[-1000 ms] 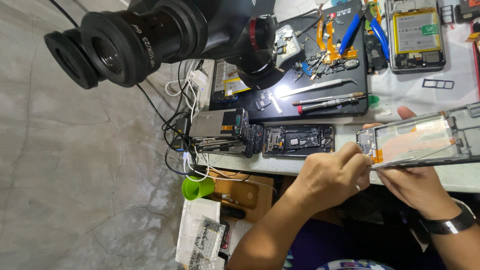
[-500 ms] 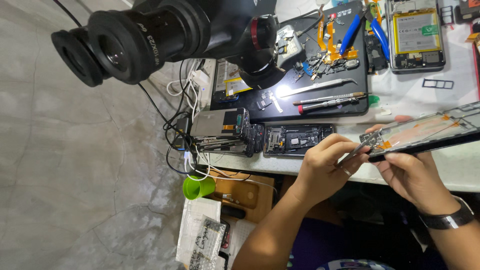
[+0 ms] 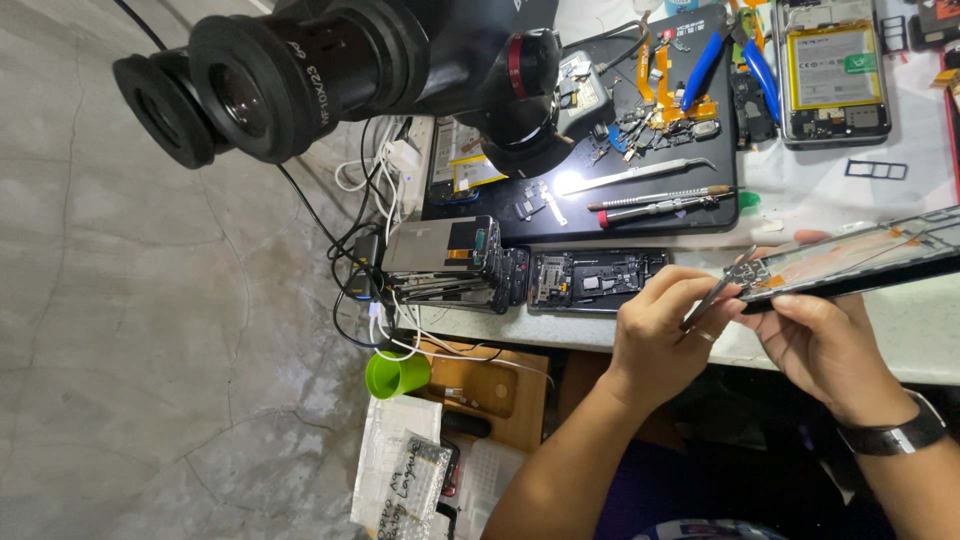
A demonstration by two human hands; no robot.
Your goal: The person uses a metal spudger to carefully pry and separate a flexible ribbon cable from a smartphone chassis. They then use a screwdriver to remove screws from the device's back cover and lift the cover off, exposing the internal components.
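Two bare hands work at the counter (image 3: 900, 330) edge. Left hand (image 3: 660, 335) has its fingers pinched shut around slim metal tweezers (image 3: 718, 290), tips touching a flat, glossy phone frame (image 3: 860, 258). Right hand (image 3: 820, 345), banded by a dark wristwatch (image 3: 895, 437), grips that frame's near edge, holding it tilted above the pale counter.

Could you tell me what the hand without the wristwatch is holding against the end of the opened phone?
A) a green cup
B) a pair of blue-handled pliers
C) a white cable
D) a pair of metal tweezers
D: the left hand pinches thin metal tweezers with their tips at the end of the opened phone, which the right hand, the one with the wristwatch, steadies.
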